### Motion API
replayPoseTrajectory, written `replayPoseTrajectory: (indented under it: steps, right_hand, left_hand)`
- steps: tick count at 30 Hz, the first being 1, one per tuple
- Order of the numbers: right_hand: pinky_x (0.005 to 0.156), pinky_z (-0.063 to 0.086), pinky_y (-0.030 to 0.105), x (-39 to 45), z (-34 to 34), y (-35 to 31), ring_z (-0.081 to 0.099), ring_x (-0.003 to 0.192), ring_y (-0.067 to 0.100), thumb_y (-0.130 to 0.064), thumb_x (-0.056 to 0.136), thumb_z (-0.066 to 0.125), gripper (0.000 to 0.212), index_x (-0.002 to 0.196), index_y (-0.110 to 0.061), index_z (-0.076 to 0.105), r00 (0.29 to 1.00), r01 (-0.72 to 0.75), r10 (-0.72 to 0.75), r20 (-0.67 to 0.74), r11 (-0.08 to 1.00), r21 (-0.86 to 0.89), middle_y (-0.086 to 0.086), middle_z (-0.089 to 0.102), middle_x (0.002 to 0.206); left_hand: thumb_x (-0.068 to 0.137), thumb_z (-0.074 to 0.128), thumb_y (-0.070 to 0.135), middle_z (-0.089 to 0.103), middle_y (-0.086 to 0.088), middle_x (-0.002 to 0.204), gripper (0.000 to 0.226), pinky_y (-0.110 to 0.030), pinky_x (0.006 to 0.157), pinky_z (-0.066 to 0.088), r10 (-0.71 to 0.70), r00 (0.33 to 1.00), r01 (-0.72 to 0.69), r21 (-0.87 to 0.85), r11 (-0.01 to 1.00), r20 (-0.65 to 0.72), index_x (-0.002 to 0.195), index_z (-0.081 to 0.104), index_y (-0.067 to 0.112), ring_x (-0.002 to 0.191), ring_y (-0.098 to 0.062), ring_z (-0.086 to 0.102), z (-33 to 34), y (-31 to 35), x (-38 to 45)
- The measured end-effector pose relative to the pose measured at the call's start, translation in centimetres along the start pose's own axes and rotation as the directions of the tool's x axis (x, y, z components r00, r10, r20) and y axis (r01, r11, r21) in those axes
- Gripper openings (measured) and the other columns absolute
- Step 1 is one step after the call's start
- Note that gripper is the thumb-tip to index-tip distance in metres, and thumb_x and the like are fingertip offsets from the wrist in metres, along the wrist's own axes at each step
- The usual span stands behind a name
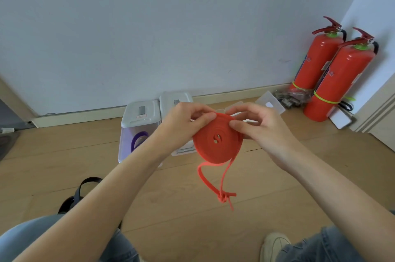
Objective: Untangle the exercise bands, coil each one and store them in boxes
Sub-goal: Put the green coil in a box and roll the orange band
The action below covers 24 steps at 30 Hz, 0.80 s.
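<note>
An orange-red exercise band (218, 139), flat and narrow, is being held wound into a tight flat disc with a small hole at its centre; the disc is being held in the air, well above the wooden floor (171, 197) and in front of the lidded clear box (140, 131), its broad face being turned toward the camera and tilted slightly back; the coil is being pinched at its upper left rim by the left hand (188, 120), thumb in front and curled fingers behind; the upper right rim is being gripped in the same way by the right hand (256, 127), thumb pressed on the face and fingers curled behind; a loose double tail of the band is being left hanging from the lower edge of the disc, its long axis running downward and a little to the right, and it is ending in a small knot (223, 197) with two short ends sticking out; inside the lidded clear box, just left of the coil, a purple band (139, 139) is being kept; a second box (177, 101) is being partly hidden behind the left hand; two red fire extinguishers (333, 69) are standing against the wall, well to the right of the lidded clear box.
</note>
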State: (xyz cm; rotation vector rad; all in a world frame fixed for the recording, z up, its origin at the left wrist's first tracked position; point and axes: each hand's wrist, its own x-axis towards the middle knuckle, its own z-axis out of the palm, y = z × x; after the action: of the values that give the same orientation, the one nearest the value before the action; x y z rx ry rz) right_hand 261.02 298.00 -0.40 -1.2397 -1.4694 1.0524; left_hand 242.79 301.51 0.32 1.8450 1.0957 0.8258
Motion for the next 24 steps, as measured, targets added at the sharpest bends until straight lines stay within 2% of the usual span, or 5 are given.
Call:
replayPoseTrajectory:
  steps: [4,8,12,18,24]
  right_hand:
    - [0.071,0.051,0.02,0.0,0.0,-0.1,0.066,0.077,0.011,-0.006,0.082,0.067,0.025,0.083,-0.031,0.068,0.994,0.097,-0.103,-0.024,0.978,-0.184,-0.006,0.071,0.082]
    - [0.07,0.055,0.026,0.2,-0.6,-0.5,0.066,0.072,0.016,-0.007,0.08,0.068,0.011,0.086,-0.016,0.064,0.998,-0.029,0.038,-0.045,0.982,0.185,0.006,0.072,0.082]
    - [0.065,0.055,0.024,0.1,-0.4,-0.7,0.069,0.07,0.018,-0.005,0.081,0.065,0.012,0.092,-0.01,0.062,0.997,-0.064,0.074,-0.027,0.96,0.271,0.007,0.073,0.078]
    - [0.071,0.058,0.032,-0.2,0.4,-0.2,0.069,0.067,0.025,-0.009,0.075,0.072,0.025,0.094,-0.013,0.056,0.996,-0.06,0.076,-0.055,0.967,0.248,0.006,0.071,0.074]
    - [0.067,0.052,0.024,-0.1,-0.4,-0.5,0.064,0.067,0.015,-0.004,0.075,0.073,0.03,0.095,-0.025,0.066,0.999,0.033,-0.034,-0.002,0.992,-0.119,0.002,0.071,0.077]
  left_hand:
    - [0.081,0.069,0.014,0.075,-0.002,0.083,0.012,-0.017,0.065,0.055,-0.177,0.95,0.23,-0.193,0.954,0.257,0.092,0.069,0.019,0.077,-0.01,0.07,-0.3,-0.3,-0.2]
    - [0.068,0.072,0.023,0.075,-0.003,0.083,0.019,-0.019,0.063,0.055,-0.179,0.972,0.227,-0.429,0.874,0.149,0.087,0.071,0.019,0.077,-0.012,0.071,-1.2,-0.1,-0.1]
    - [0.071,0.068,0.018,0.075,-0.004,0.082,0.018,-0.023,0.064,0.057,-0.228,0.973,0.199,-0.592,0.781,0.026,0.088,0.069,0.011,0.075,-0.012,0.07,-1.6,-0.1,0.2]
    - [0.085,0.061,0.01,0.074,-0.002,0.082,0.015,-0.023,0.071,0.058,-0.242,0.967,0.138,-0.621,0.772,-0.086,0.098,0.066,0.006,0.076,-0.01,0.07,-0.4,-0.1,0.4]
    - [0.083,0.064,0.017,0.074,-0.001,0.093,0.017,-0.022,0.071,0.056,-0.191,0.943,0.271,-0.293,0.917,0.274,0.1,0.068,0.021,0.086,-0.013,0.07,-2.0,0.1,0.0]
